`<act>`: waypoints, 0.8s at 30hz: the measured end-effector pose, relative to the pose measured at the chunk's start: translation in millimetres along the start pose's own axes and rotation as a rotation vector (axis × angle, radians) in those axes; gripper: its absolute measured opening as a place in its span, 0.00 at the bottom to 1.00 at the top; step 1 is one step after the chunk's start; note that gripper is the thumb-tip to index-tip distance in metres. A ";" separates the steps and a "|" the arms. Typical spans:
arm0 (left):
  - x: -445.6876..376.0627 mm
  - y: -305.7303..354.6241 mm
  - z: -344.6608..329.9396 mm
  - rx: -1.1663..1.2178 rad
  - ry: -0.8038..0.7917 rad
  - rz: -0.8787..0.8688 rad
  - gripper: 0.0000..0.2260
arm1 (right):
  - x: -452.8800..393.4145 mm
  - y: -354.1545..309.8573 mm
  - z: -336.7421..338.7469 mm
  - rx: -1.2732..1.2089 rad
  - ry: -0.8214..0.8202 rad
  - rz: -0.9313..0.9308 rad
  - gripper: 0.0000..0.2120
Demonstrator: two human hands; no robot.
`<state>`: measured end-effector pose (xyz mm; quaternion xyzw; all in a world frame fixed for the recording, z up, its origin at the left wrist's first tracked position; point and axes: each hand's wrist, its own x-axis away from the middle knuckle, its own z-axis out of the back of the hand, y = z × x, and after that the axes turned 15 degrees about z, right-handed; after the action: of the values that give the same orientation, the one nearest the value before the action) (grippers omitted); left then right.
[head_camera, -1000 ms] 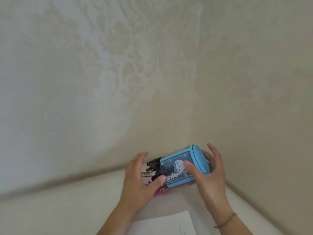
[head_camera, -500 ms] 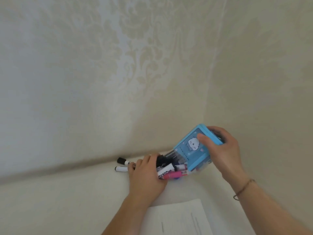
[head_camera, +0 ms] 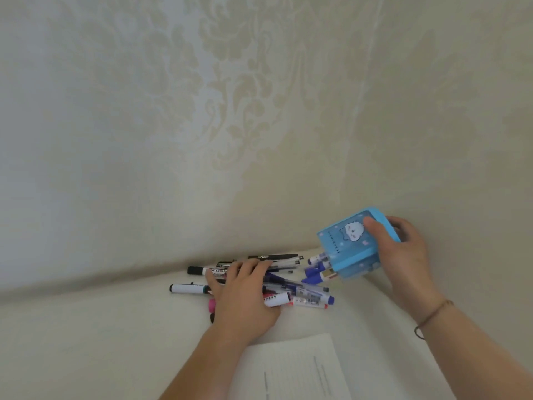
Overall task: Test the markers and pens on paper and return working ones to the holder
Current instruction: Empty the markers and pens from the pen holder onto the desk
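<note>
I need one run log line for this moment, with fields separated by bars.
step: emptying holder | right hand: grips tilted blue holder, markers sliding out | left hand: flat on marker pile | paper: unused

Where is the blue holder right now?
Head view, right of centre: the blue holder is tipped upside down in the right hand, above the spilled pens, near the wall corner.

We see cream damask-patterned wallpaper (head_camera: 230,111) on two walls meeting in a corner above a plain off-white desk (head_camera: 86,342).
</note>
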<state>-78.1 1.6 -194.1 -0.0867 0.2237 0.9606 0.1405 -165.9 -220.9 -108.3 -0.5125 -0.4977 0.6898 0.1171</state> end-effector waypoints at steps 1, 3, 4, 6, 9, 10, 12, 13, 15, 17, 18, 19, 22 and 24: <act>1.8 2.0 0.4 -0.007 -0.019 -0.037 0.35 | 0.7 -0.8 1.0 0.005 -0.007 -0.005 0.13; 4.4 5.6 2.0 -0.036 -0.059 -0.093 0.40 | 1.9 -4.3 5.0 -0.005 0.028 0.019 0.14; 5.2 7.2 3.4 -0.043 -0.078 -0.109 0.42 | 2.6 -7.3 8.0 -0.017 0.052 0.037 0.13; 7.0 10.8 5.0 -0.021 -0.125 -0.141 0.49 | 6.4 -12.5 14.7 -0.055 0.085 0.050 0.14; 13.2 17.9 7.2 0.158 -0.170 -0.237 0.48 | 22.2 -14.8 18.2 -0.164 0.148 0.026 0.17; 15.2 20.7 7.4 0.262 -0.157 -0.277 0.44 | 30.5 -14.0 17.3 -0.207 0.155 0.013 0.18; 16.2 24.0 4.8 0.440 -0.128 -0.335 0.35 | 50.9 -9.8 12.1 -0.258 0.136 0.018 0.18; 14.9 24.1 2.7 0.517 -0.150 -0.334 0.31 | 61.2 -6.7 8.1 -0.272 0.123 0.018 0.18; 11.3 21.0 -3.0 0.667 -0.210 -0.305 0.23 | 76.3 -1.5 -0.4 -0.302 0.106 -0.004 0.19; 7.0 17.9 -6.9 0.717 -0.184 -0.291 0.17 | 81.1 0.9 -5.2 -0.329 0.111 -0.032 0.19; 5.7 17.1 -8.2 0.713 -0.161 -0.294 0.15 | 80.6 1.8 -5.7 -0.336 0.113 -0.041 0.19; 5.2 17.2 -8.8 0.705 -0.138 -0.306 0.14 | 80.2 2.0 -5.4 -0.342 0.111 -0.044 0.19; 5.7 20.2 -6.6 0.698 -0.085 -0.345 0.20 | 79.1 1.3 -4.1 -0.349 0.103 -0.039 0.22; 4.3 20.2 -7.4 0.701 -0.053 -0.374 0.18 | 80.1 -1.1 -6.0 -0.330 0.120 -0.033 0.24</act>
<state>-87.6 -18.1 -193.5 -0.0479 0.5147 0.7857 0.3398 -197.2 -163.2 -154.6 -0.5570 -0.6046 0.5647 0.0722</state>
